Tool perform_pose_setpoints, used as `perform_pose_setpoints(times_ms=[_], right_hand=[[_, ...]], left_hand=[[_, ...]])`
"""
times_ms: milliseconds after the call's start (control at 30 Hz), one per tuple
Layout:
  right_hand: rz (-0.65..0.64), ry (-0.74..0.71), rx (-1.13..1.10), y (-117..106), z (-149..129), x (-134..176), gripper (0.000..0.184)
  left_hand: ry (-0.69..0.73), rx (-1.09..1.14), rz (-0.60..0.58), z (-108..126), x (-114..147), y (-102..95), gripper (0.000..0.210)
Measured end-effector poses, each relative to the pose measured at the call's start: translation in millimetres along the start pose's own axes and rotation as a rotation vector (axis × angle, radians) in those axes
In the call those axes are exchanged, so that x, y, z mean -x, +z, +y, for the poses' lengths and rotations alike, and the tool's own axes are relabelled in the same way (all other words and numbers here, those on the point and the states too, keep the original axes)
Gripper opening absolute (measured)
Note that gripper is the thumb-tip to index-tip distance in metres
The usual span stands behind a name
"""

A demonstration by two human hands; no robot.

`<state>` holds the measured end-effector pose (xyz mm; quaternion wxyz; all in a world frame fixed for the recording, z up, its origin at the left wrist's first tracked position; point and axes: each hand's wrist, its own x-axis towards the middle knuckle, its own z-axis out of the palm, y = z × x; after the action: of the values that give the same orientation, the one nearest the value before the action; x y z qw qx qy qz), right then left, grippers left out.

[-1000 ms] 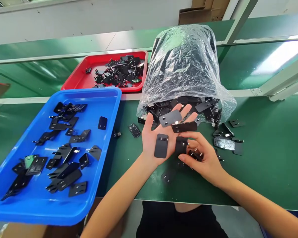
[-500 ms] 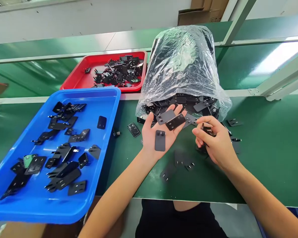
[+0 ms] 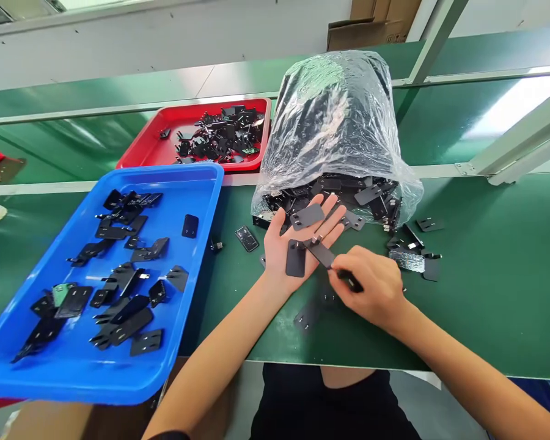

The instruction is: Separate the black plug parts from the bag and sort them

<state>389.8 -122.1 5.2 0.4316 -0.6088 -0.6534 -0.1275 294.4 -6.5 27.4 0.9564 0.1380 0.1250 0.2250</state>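
My left hand (image 3: 297, 244) is palm up, its fingers spread. On its fingers rests a grey plate (image 3: 307, 216), and a darker plate with small metal prongs (image 3: 296, 258) lies on the palm. My right hand (image 3: 371, 284) is closed on a black pronged plate (image 3: 321, 251), whose pronged end reaches over the left palm. Another dark part (image 3: 351, 281) shows between the right fingers, mostly hidden. Just behind the left hand, a clear plastic bag (image 3: 334, 122) lies with its mouth towards me, full of similar black parts (image 3: 330, 183).
A blue tray (image 3: 213, 183) with scattered black parts stands at left. Behind it is a red tray (image 3: 137, 137) heaped with smaller black parts. Loose pieces lie on the green table (image 3: 495, 293), among them a black plate (image 3: 247, 239). A metal post (image 3: 522, 140) rises at right.
My right hand has moved left and towards me, bringing a plate over my left palm. The black plate that lay across my left fingers is gone from there. The left hand has stayed put.
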Motion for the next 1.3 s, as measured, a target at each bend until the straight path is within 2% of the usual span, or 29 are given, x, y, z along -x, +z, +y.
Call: perform_pose_setpoints(times_ms=[67, 133, 433, 700, 1000, 1167, 1300], right_hand=[[-0.008, -0.185, 0.157, 2.2, -6.7, 3.8, 0.014], [-0.029, -0.252, 0.249, 3.6, -12.4, 5.8, 0.012], [-0.039, -0.258, 0.238, 2.8, -17.2, 8.3, 0.007], [0.016, -0.394, 0.193, -3.4, -18.8, 3.2, 0.014], [0.067, -0.409, 0.217, -12.0, -17.2, -1.8, 0.017], [0.078, -0.409, 0.193, -6.8, -19.3, -1.1, 0.018], [0.085, -0.413, 0.164, -5.4, -20.6, -0.2, 0.016]], left_hand=[[0.023, -0.016, -0.014, 3.0, 1.4, 2.1, 0.065], [0.047, -0.033, -0.022, 4.4, 2.7, 3.6, 0.066], [0.012, -0.032, -0.029, -0.8, 3.7, 4.2, 0.067], [-0.074, 0.037, -0.05, -10.2, 3.8, 1.0, 0.071], [0.029, -0.012, -0.056, 1.6, 4.5, 8.1, 0.069], [-0.019, 0.01, -0.062, -5.7, 4.3, 5.0, 0.07], [-0.111, 0.044, -0.07, -14.4, 4.5, 3.8, 0.074]])
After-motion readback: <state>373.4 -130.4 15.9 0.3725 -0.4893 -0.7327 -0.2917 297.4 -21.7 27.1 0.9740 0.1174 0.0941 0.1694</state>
